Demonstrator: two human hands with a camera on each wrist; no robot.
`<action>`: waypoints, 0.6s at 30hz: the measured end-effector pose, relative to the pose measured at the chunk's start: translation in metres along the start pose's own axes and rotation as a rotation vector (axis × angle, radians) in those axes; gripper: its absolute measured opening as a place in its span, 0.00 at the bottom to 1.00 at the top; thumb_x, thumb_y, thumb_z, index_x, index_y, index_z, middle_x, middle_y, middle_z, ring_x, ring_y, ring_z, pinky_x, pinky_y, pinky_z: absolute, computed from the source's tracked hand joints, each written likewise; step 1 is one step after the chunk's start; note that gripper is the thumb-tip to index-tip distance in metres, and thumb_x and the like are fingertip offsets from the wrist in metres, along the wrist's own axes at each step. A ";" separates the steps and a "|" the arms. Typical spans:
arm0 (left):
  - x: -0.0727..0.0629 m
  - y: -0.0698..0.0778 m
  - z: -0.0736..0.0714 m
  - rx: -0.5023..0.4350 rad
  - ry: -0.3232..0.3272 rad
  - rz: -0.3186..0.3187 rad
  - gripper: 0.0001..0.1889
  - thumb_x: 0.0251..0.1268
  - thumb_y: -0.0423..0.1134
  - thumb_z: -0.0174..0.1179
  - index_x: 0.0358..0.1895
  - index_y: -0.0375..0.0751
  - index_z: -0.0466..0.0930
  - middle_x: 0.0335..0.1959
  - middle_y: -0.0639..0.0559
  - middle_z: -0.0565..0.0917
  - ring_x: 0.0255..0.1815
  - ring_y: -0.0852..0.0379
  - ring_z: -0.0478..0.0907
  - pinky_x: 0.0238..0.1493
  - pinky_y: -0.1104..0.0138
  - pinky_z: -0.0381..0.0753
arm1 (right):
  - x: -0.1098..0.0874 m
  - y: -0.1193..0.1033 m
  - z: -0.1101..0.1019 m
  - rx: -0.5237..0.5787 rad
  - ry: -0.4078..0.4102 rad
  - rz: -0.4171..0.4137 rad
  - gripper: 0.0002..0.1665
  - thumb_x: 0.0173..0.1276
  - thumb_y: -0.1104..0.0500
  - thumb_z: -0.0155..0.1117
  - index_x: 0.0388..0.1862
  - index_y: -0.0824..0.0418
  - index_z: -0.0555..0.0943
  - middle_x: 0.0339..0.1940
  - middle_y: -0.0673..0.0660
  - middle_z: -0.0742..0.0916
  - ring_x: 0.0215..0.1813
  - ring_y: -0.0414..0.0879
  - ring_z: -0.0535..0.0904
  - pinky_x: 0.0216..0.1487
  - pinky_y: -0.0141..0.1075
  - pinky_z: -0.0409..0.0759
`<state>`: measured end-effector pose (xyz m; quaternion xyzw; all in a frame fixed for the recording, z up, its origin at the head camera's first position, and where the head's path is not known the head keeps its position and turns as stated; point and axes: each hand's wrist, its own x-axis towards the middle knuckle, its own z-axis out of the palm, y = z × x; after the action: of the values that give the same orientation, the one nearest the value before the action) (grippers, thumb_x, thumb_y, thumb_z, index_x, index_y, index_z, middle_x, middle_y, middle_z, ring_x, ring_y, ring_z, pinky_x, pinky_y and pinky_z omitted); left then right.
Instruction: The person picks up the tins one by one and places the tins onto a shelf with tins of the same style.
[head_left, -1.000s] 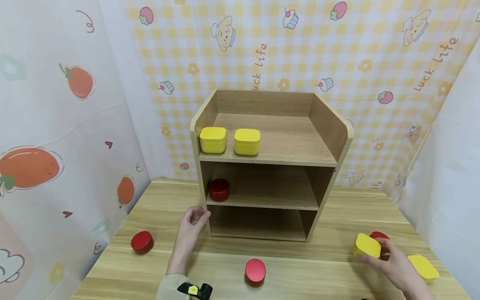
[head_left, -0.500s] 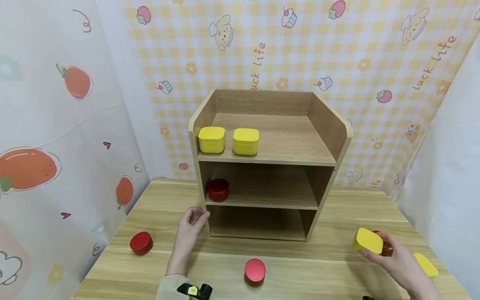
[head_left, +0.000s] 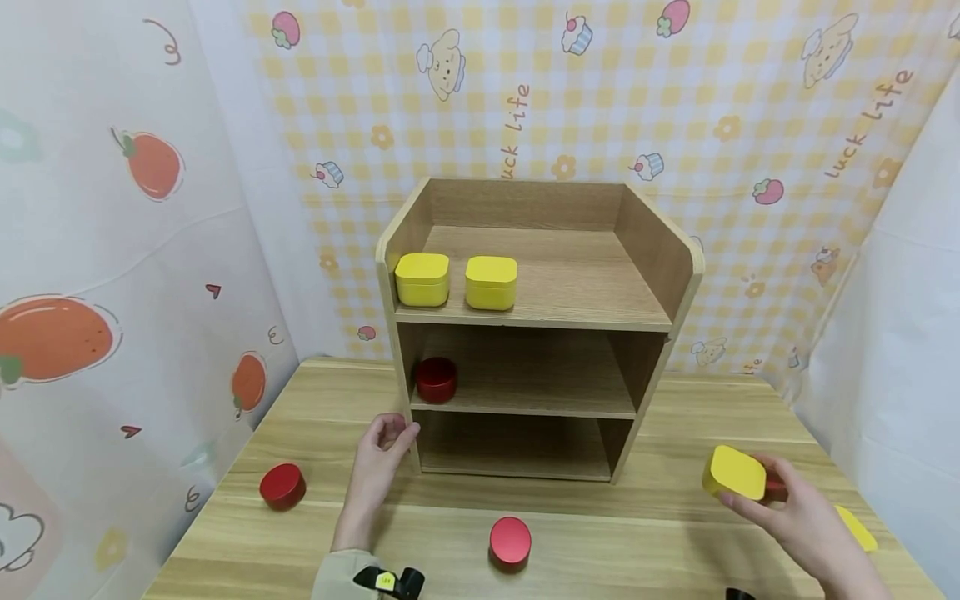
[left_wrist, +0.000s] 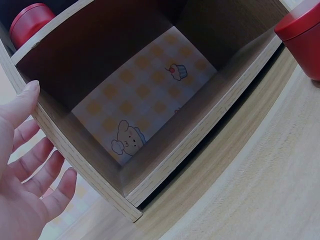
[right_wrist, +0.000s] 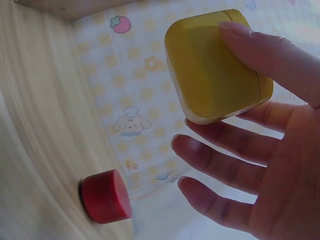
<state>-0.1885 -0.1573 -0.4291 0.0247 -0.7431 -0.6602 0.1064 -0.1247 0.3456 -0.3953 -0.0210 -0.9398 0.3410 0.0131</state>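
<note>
My right hand (head_left: 806,525) pinches a yellow lidded box (head_left: 735,473) with rounded corners between thumb and fingers, above the table's right side. In the right wrist view the box (right_wrist: 210,70) is tilted, the other fingers spread below it. My left hand (head_left: 375,462) is at the left side of a wooden shelf unit (head_left: 570,271), its fingers relaxed. In the left wrist view the thumb tip lies at the side panel's front edge; the fingers (left_wrist: 42,170) are along the outside. Two yellow boxes (head_left: 422,280) sit on the top shelf, a round red tin (head_left: 436,380) on the middle one.
On the wooden table (head_left: 622,550), one red tin (head_left: 282,487) lies at the left and another red tin (head_left: 510,541) in front of the shelf. A further red tin (right_wrist: 106,196) stands behind the right hand, which partly hides another yellow box (head_left: 857,528).
My right hand has raised the yellow box slightly off the table and tilted it. The left hand has stayed beside the shelf.
</note>
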 end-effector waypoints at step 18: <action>0.001 -0.003 0.000 -0.010 -0.006 0.013 0.15 0.66 0.39 0.65 0.48 0.32 0.74 0.43 0.45 0.78 0.46 0.57 0.76 0.43 0.71 0.76 | -0.005 -0.030 0.004 -0.016 0.085 -0.102 0.44 0.61 0.45 0.73 0.66 0.69 0.65 0.53 0.65 0.80 0.41 0.40 0.79 0.33 0.31 0.79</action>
<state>-0.1902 -0.1577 -0.4319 0.0174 -0.7403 -0.6633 0.1083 -0.1210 0.3204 -0.3790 0.0123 -0.9409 0.3312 0.0702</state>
